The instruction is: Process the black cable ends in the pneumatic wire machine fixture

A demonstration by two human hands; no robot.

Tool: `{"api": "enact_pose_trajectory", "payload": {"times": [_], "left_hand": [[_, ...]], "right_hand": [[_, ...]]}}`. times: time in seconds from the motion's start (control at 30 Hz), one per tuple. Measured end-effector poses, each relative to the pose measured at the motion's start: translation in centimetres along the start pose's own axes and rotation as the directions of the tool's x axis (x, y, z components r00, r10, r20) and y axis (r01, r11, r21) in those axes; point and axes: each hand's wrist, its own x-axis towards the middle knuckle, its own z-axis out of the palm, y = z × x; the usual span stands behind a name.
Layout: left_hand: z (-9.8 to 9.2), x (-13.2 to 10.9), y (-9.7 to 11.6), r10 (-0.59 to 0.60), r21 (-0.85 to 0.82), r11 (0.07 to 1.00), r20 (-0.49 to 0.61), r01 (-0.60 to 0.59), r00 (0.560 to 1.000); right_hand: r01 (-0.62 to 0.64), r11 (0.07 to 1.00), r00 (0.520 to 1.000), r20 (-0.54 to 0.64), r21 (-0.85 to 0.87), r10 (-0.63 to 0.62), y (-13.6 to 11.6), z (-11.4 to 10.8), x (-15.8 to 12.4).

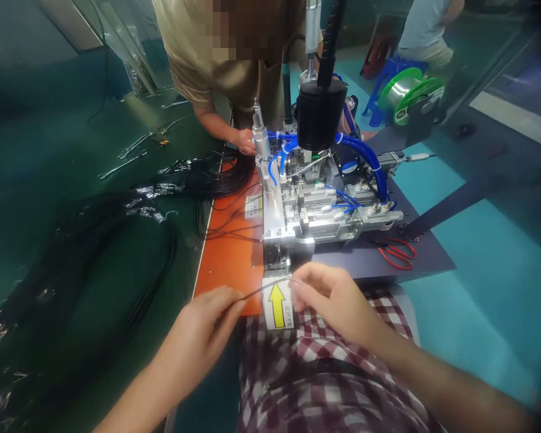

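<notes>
My left hand point(205, 328) and my right hand point(333, 297) pinch the two ends of a thin dark wire point(264, 288), stretched between them over a white label with a yellow arrow point(277, 304). The label sits at the near edge of an orange plate point(232, 252). Just beyond the wire is the small black slot point(277, 255) at the front of a metal machine point(318, 207) with blue hoses and a black cylinder head point(320, 111). Both hands are closed on the wire.
Bundles of black cables point(117, 240) lie on the green table at left, with wrenches point(126, 159) farther back. Red scissors point(399, 252) rest right of the machine. Another person in a tan shirt stands behind, a hand point(246, 141) by the machine. A solder spool point(408, 90) sits back right.
</notes>
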Motion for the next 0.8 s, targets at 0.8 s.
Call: {"api": "enact_pose_trajectory", "payload": {"times": [0.8], "left_hand": [[4.4,6.1,1.9,-0.184,-0.869,0.25,0.391,0.428,0.902]], "right_hand": [[-0.131,0.963,0.986,-0.067,0.236,0.15,2.2,-0.3,2.4]]}}
